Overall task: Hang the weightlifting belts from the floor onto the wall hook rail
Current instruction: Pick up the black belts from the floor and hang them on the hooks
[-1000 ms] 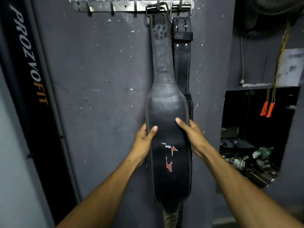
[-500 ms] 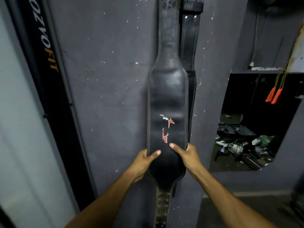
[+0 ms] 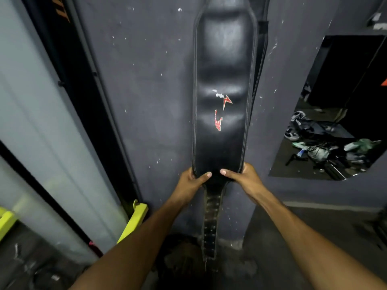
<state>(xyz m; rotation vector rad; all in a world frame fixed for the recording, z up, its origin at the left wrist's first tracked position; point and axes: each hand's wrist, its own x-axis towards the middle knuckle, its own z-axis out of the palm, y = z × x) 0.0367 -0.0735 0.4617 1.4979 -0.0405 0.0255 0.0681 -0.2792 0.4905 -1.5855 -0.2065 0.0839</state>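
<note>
Far left: a pale panel (image 3: 31, 126) and a dark upright banner (image 3: 69, 65), with a yellow-green frame piece (image 3: 134, 220) low against the grey wall (image 3: 146, 91). Left hand (image 3: 191, 183) holds the lower left corner of the wide black belt (image 3: 222, 84), thumb laid across the front face, fingers wrapped behind the edge; grip narrow, closed on the belt. The belt hangs flat against the wall, its top running out of frame, so the hook rail is not in view. Worn red and white logo (image 3: 222, 109) mid-panel. Its narrow studded tail (image 3: 210, 222) drops below the hands toward the floor (image 3: 314, 237). Right hand (image 3: 244, 178) mirrors the left on the lower right corner, thumb on the front, grip likewise closed on the belt. Just behind the right edge, a second dark belt (image 3: 261, 55) shows as a thin strip, also against the wall. Far right: an opening (image 3: 335, 122) onto a dim room with scattered clutter. Judgement: this belt looks hung already, and the step in hand is smoothing or straightening it so it lies plumb. Next move calls for letting go with both hands without tugging it off its hook, then looking down for any belt left on the floor; a dark heap (image 3: 184, 260) sits at the wall's foot, but I cannot tell what it is.
</note>
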